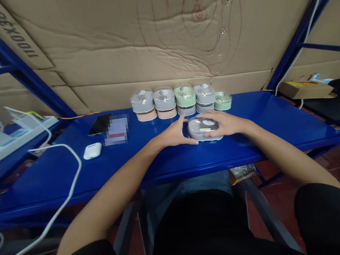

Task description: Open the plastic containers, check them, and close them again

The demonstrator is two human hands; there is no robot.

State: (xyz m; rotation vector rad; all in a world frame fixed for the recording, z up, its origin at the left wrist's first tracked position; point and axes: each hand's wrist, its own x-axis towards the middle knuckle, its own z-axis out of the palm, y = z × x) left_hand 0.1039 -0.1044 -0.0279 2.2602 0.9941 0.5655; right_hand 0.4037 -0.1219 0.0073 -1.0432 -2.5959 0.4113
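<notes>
A grey oval container (200, 126) with a clear lid and a round label rests on the blue table (168, 161) between my hands. My right hand (228, 122) grips its right side, with fingers over the lid's edge. At its left side is my left hand (174, 133), thumb and fingers spread in a C shape; whether the fingertips touch the container is hard to tell. Behind it, similar containers stand in stacks of two: grey ones (143, 101) (164, 98) over pinkish ones, a green one (185, 96) and a grey one (205, 93) over grey ones. A single green container (222, 101) stands at their right.
A white earphone case (92, 151), a dark phone (100, 124) and a blurred item (116, 130) lie on the left. A white cable (77, 174) hangs over the table's left part. Cardboard (98, 49) backs the table; a cardboard box (308, 88) sits at the right.
</notes>
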